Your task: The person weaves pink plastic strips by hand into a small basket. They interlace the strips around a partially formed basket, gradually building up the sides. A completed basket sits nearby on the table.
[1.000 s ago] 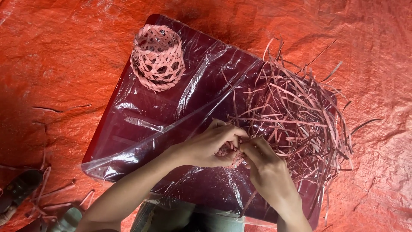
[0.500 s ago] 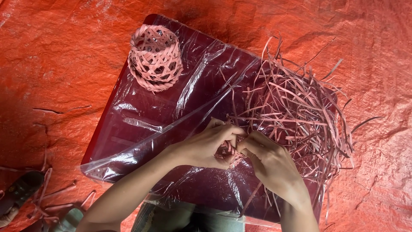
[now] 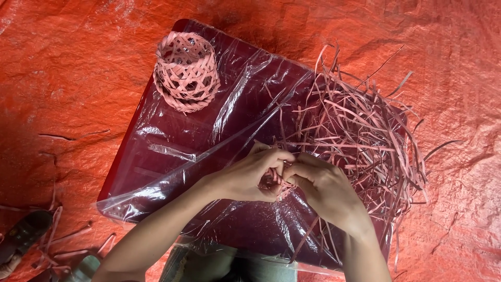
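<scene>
On the dark board point(image 3: 172, 172) wrapped in clear plastic, a finished small woven basket point(image 3: 186, 72) stands at the far left corner. Near the board's front edge, the left hand point(image 3: 250, 177) and right hand point(image 3: 323, 190) meet fingertip to fingertip, both pinched shut on a small woven piece point(image 3: 274, 181) of pink strips between them. Just right of the hands, a loose heap of pink strips point(image 3: 360, 141) spreads over the board's right side.

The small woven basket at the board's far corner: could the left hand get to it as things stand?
Probably yes: only bare plastic-covered board lies between the left hand and the woven basket, though both hands now pinch strips.
</scene>
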